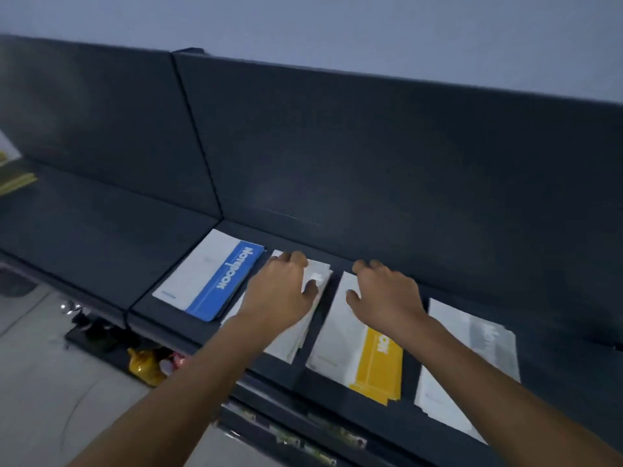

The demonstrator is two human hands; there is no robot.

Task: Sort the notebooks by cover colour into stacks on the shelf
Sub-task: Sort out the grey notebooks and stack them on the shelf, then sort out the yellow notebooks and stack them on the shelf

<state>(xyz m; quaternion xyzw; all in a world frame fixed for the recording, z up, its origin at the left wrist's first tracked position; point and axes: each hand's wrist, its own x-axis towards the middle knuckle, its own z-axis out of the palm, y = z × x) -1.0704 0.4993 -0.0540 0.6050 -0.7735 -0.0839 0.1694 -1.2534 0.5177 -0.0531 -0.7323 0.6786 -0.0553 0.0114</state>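
**Both hands down on the stacks, squaring up the row**

Nearest me, the front ends of the piles overhang toward the lip of the dark shelf (101, 257). The yellow-band stack (374, 362) sits in front of my right arm, and the grey-band stack (472, 348) lies just beside it on the right. Down below the shelf on the left, a yellow bag (145, 365) sits on the floor.

A little further in, my left hand (279, 291) is planted on the middle stack (293, 345). The fingers curl over its far edge and the thumb pinches in at the right side, where the covers fan out unevenly. Its colour band is hidden under my hand and arm.

My right hand (387, 291) is palm-down on the white end of the yellow pile, thumb splayed wide and fingers bent at the far edge. Whether they hook the edge or only rest there, I can't tell; it's blurred.

Left of all that, the blue-band stack (215, 281) lies tidy, close beside the middle one.

These look thin, light and floppy, with slick covers that will slide off each other. I'd take one by a short edge, thumb on top and fingers beneath, and support it flat so it doesn't droop.

Beyond the piles stands the dark back panel (371, 163).
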